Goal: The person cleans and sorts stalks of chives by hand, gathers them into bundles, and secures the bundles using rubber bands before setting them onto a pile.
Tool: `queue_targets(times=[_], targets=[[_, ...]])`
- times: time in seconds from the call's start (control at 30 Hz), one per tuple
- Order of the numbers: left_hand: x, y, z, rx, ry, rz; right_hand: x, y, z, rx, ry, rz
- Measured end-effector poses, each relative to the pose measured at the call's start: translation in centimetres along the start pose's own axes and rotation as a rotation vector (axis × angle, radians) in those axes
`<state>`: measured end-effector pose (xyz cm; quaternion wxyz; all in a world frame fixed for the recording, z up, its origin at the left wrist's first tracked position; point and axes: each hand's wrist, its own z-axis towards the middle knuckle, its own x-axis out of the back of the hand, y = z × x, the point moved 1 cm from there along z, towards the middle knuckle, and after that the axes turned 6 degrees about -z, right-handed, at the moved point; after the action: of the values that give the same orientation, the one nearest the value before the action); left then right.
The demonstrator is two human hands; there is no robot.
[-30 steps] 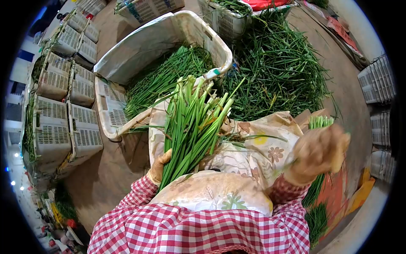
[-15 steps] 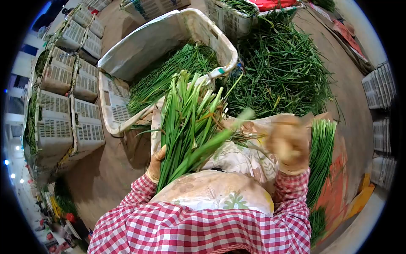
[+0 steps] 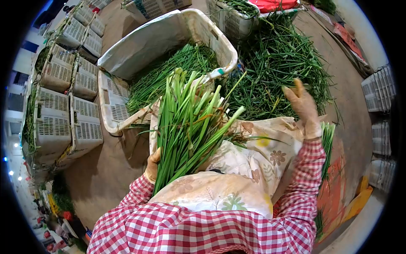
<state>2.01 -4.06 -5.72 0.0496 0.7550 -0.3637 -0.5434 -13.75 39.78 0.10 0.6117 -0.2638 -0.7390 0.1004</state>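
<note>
A thick bunch of garlic chives [image 3: 186, 131] lies slanted across my lap, pale stem ends toward the crate and green leaves toward my body. My left hand [image 3: 152, 165], in a tan glove, is wrapped round the bunch from its left side; some of its fingers are hidden beneath the leaves. To the right, my gloved right hand [image 3: 302, 106] is raised near the loose pile of green leaves [image 3: 275, 72], fingers apart and nothing visible in it. A patterned apron [image 3: 270, 156] covers my lap under the bunch.
A white plastic crate [image 3: 114, 101] with more chives stands ahead on the left. Neat chives [image 3: 327, 144] lie beside my right arm, near an orange sheet [image 3: 332, 186]. Stacked crates [image 3: 53, 114] line the left side, and more crates [image 3: 376, 89] stand far right.
My right hand has swung outward and forward from beside my lap, toward the loose pile. A stalk that stuck out blurred on the bunch's right now lies with the rest. My left hand keeps its hold.
</note>
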Motion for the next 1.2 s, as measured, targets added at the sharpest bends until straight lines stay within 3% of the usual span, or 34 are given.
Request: queue_targets(times=[0.03,0.07,0.1,0.13,0.2,0.27,0.3,0.37,0.43,0.53,0.6,0.67,0.73,0.8,0.87,1.0,1.03,1.07,1.17,1.2], targets=[[0.1,-0.1,0.0,0.043,-0.077,-0.06,-1.2,-3.3,-2.0,0.028,-0.123,0.658],[0.4,-0.3,0.1,0.053,-0.077,-0.056,-3.2,-4.2,-1.9,0.059,-0.291,0.882],[0.7,-0.6,0.2,0.093,-0.086,-0.12,-5.6,-4.5,-1.7,0.155,-0.455,1.025],[0.8,-0.7,0.3,0.133,-0.097,-0.183,-6.3,-6.7,-2.1,0.127,-0.501,0.937],[0.0,-0.9,0.6,0.112,-0.125,-0.105,-6.7,-9.2,-3.3,0.353,-0.379,1.129],[-1.1,-0.9,0.7,0.069,-0.076,-0.08,-5.4,-8.7,-4.0,0.393,-0.189,1.011],[-0.6,-1.1,0.7,0.066,0.006,-0.104,-4.0,-7.8,-3.1,0.637,0.338,0.56],[-0.3,-1.2,1.2,0.023,-0.004,-0.123,0.6,-6.8,-3.0,0.385,0.321,1.033],[0.0,-1.2,1.6,-0.007,-0.031,-0.14,4.2,-4.0,-1.0,0.237,0.56,1.139],[0.3,-1.2,1.7,-0.034,-0.057,-0.148,8.2,1.3,1.1,0.313,0.828,0.66],[0.3,-1.2,1.9,-0.046,-0.064,-0.152,12.6,4.2,1.5,0.464,1.023,-0.102],[0.2,-1.2,1.9,-0.049,-0.071,-0.162,18.9,9.1,2.7,0.433,1.081,-0.764],[0.3,-1.3,1.9,-0.057,-0.075,-0.163,25.0,16.0,5.0,0.221,1.076,-0.301],[0.4,-1.3,1.9,-0.063,-0.075,-0.162,26.7,18.0,6.6,0.16,1.105,0.166],[0.3,-1.1,1.8,-0.071,-0.076,-0.152,24.8,18.6,8.4,-0.022,0.639,0.1],[-0.5,-0.9,2.0,-0.038,-0.084,-0.113,4.9,-2.4,0.4,0.121,0.038,0.45],[-1.2,-0.7,2.0,0.008,-0.071,-0.089,1.4,-5.3,-1.9,0.378,-0.03,0.581],[-1.4,-0.7,1.9,0.011,-0.066,-0.087,-1.1,-8.2,-4.2,0.555,-0.036,0.407],[-0.9,-0.7,2.0,-0.045,0.053,0.018,-5.7,-13.3,-7.7,0.756,-0.087,-0.114],[-0.3,-0.5,2.4,-0.05,0.007,-0.054,-7.6,-13.0,-8.1,0.778,-0.035,-0.127]])
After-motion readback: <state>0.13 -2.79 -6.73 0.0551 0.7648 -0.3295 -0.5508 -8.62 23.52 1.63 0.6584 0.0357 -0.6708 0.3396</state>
